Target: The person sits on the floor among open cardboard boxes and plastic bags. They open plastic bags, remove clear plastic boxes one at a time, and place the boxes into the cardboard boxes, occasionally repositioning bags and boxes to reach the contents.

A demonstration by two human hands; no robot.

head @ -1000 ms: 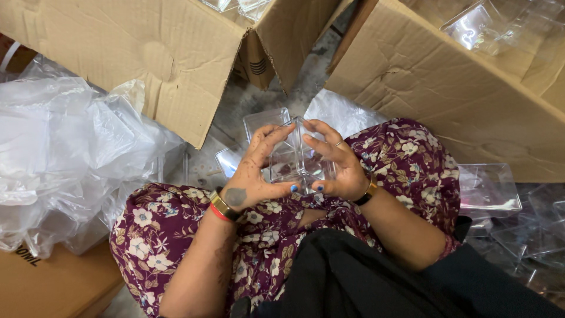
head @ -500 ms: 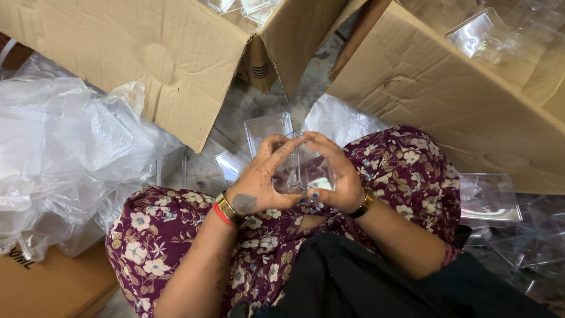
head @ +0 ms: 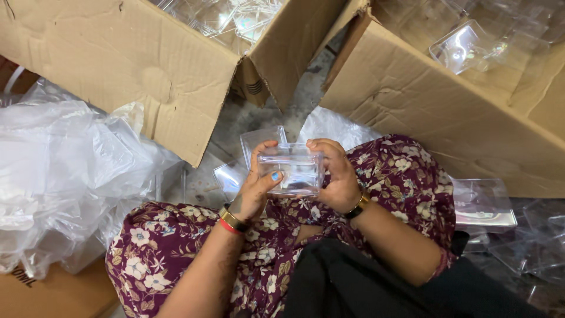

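Clear box (head: 292, 171) gripped between left hand (head: 254, 189) and right hand (head: 333, 176), fingers of both closed on its ends (above the lap), cardboard cartons (head: 118, 59) behind.

A small box (head: 291, 171) sits between the left hand (head: 254, 189) and the right hand (head: 335, 176), above the lap (head: 388, 176). One big carton (head: 141, 65) stands behind on the left, another carton (head: 447, 112) on the right. A heap of bags (head: 65, 171) lies far left.
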